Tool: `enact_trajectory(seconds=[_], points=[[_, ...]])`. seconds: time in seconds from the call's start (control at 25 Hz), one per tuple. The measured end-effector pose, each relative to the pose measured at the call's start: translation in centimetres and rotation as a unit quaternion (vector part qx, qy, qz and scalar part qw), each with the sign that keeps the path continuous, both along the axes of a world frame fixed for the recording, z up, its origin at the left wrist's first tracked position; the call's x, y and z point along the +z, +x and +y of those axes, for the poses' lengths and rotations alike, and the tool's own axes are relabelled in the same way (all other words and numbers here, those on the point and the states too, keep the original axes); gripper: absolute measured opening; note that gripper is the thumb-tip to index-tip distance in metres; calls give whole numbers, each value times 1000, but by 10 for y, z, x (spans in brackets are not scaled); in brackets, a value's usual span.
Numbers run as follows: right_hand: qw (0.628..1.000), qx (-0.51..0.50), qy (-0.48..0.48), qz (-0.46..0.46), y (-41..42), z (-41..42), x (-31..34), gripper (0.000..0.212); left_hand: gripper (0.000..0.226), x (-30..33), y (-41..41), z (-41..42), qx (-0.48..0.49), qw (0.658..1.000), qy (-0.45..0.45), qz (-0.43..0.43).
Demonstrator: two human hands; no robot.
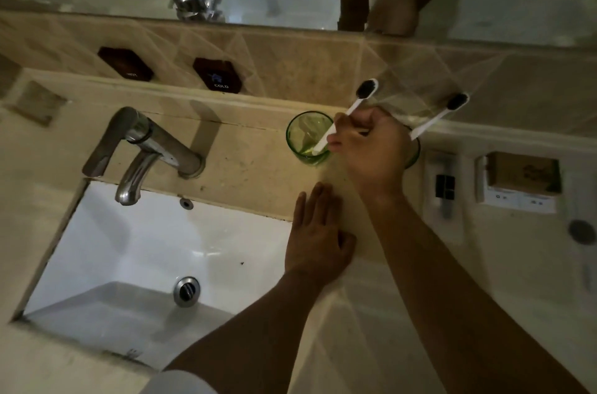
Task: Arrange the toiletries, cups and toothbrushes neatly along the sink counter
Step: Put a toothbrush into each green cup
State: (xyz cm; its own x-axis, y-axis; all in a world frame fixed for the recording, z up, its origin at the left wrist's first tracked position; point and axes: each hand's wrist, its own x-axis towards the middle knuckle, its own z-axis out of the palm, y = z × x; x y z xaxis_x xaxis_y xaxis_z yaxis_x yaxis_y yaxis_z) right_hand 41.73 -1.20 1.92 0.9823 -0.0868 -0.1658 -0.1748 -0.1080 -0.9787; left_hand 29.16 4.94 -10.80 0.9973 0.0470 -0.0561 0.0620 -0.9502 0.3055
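Observation:
A green glass cup (pixel 305 135) stands on the beige counter (pixel 252 164) just right of the faucet. A white toothbrush with a dark head (pixel 353 109) leans inside it, and my right hand (pixel 371 151) is shut on its handle. A second green cup (pixel 415 151) is mostly hidden behind that hand, with another dark-headed white toothbrush (pixel 442 114) leaning out of it. My left hand (pixel 318 232) rests flat on the counter at the basin's right edge, fingers apart, holding nothing.
The white basin (pixel 145 248) and chrome faucet (pixel 145 148) lie to the left. Dark HOT (pixel 126 64) and COLD (pixel 218 73) plaques sit on the tiled ledge. Packaged toiletries (pixel 444 187), a brown box (pixel 521 174) and a round item (pixel 583 230) lie at right.

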Motion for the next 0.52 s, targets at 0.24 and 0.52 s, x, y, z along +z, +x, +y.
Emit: enact_trajectory(seconds=[0.24, 0.52], points=[[998, -9, -54, 15, -5, 12, -17, 17, 74, -7, 1, 2, -8, 999, 19, 36], [988, -3, -149, -35, 7, 8, -31, 17, 71, -4, 1, 0, -10, 999, 19, 30]])
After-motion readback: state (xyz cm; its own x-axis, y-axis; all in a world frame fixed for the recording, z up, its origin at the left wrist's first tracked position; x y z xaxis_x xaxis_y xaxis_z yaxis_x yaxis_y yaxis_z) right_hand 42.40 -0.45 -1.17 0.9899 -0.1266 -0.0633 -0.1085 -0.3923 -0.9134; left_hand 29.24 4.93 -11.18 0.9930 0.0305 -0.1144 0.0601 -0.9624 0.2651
